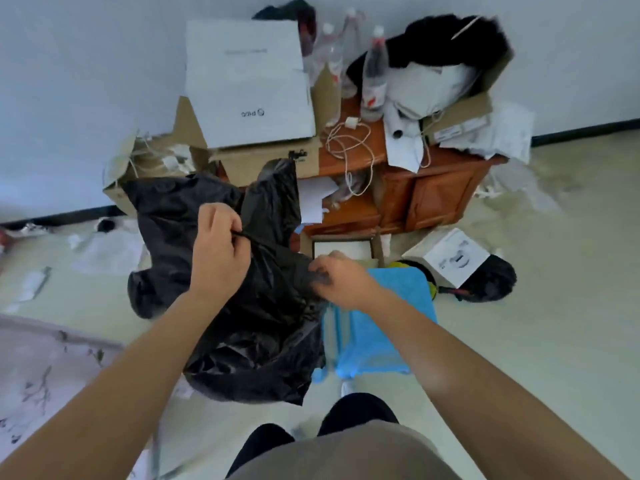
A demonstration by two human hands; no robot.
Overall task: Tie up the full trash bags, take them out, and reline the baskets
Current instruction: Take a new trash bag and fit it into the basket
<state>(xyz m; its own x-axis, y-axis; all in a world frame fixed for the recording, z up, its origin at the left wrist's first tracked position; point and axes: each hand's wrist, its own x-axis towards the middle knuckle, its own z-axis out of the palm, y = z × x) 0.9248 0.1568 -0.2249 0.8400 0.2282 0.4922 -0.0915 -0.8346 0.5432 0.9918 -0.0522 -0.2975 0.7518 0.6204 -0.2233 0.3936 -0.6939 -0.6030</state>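
Note:
A large black trash bag [263, 334] hangs in front of me, crumpled and partly spread open, with a loose flap [277, 192] sticking up. My left hand [218, 244] pinches the bag's edge near its upper middle. My right hand [341, 278] grips another bunch of the same black plastic a little lower and to the right. Just under my right forearm lies something blue [377, 327]; whether it is a bag or a cloth I cannot tell. No basket is plainly visible.
A low wooden cabinet [429, 195] stands against the wall, piled with cardboard boxes [249, 84], plastic bottles [374, 74], a white cable [349, 147] and papers. A small white box [450, 254] and a dark bag [495, 278] sit on the floor at right. Litter lies scattered on the floor at left.

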